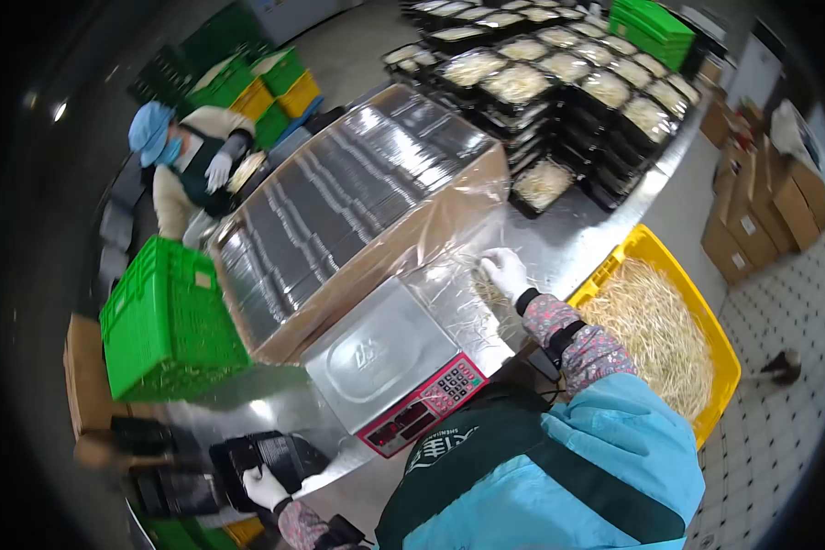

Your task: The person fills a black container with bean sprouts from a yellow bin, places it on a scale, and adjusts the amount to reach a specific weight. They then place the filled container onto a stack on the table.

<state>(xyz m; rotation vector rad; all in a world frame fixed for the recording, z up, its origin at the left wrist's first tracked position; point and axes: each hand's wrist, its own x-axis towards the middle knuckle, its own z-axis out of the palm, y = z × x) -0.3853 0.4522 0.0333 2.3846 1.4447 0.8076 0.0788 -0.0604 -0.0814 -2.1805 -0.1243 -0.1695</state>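
In white gloves, my left hand grips the edge of a black plastic tray at the lower left of the metal table. Another black tray lies against it. My right hand is over the table's far side, its fingers curled down at a small clump of bean sprouts; the fingertips are partly hidden. Between my hands stands a scale with a bare metal plate and a red keypad panel. A yellow crate of bean sprouts is beside my right arm.
A plastic-lined carton of stacked black trays stands behind the scale. Filled, wrapped trays are piled at the back right. A green crate sits to the left. Across the table a person in a blue cap handles a tray.
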